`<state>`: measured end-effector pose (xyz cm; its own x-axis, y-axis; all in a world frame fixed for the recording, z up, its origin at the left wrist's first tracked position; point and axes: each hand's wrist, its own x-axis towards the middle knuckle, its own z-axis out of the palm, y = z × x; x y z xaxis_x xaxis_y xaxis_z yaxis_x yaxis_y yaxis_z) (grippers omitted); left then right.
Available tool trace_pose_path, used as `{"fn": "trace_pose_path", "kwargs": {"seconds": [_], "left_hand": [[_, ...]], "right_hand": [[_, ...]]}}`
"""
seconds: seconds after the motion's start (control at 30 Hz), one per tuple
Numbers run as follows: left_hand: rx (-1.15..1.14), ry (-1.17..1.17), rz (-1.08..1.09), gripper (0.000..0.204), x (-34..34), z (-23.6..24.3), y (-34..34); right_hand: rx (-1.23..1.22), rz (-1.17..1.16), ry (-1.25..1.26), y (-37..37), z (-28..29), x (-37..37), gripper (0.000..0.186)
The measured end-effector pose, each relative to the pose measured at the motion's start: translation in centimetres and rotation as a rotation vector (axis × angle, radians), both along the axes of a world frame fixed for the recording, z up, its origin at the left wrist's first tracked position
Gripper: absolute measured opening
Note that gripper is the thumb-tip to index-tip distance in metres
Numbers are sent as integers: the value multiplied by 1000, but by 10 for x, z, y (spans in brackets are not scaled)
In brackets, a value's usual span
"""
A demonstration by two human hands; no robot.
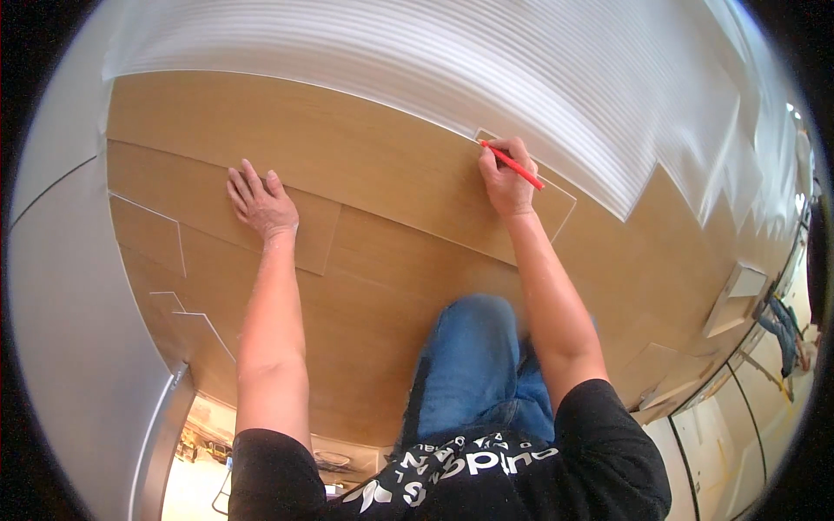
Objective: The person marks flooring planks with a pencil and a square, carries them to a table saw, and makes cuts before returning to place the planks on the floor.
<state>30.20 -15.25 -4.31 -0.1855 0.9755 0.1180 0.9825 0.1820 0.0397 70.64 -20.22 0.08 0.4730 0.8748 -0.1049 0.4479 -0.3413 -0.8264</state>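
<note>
A long wood-look floorboard (pixel 365 143) lies across the far side, along the edge of the pale ribbed underlay. My left hand (pixel 262 201) is open, its fingers spread over the seam between this board and a shorter piece (pixel 314 227) nearer me. Over the long board's right part, my right hand (pixel 506 176) is closed around a slim red pencil (pixel 519 168). The pencil's lower end is near the board's far edge; my fingers partly hide it. Beside this hand, the white-edged end of another board piece (pixel 556 201) shows.
Ribbed white underlay sheeting (pixel 417 65) stretches beyond the boards, with a jagged edge at right. A grey wall panel (pixel 78 286) rises at left. Loose board pieces (pixel 204 334) lie near it. An open-topped box-like piece (pixel 737 300) stands at right. My jeans-clad knee (pixel 473 347) is on the boards.
</note>
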Motion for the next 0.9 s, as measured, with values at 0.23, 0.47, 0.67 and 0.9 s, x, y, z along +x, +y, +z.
{"fn": "trace_pose_path", "kwargs": {"seconds": [0.23, 0.47, 0.67, 0.9], "left_hand": [[2, 0, -17, 58, 4, 2, 2], [0, -16, -23, 60, 4, 2, 2], [-20, -19, -3, 62, 4, 0, 2], [-28, -31, -7, 62, 7, 3, 2]], "right_hand": [[78, 58, -55, 0, -3, 3, 8], [115, 65, -51, -2, -8, 4, 8], [83, 75, -76, -5, -14, 5, 9], [101, 79, -80, -5, -15, 5, 8]]}}
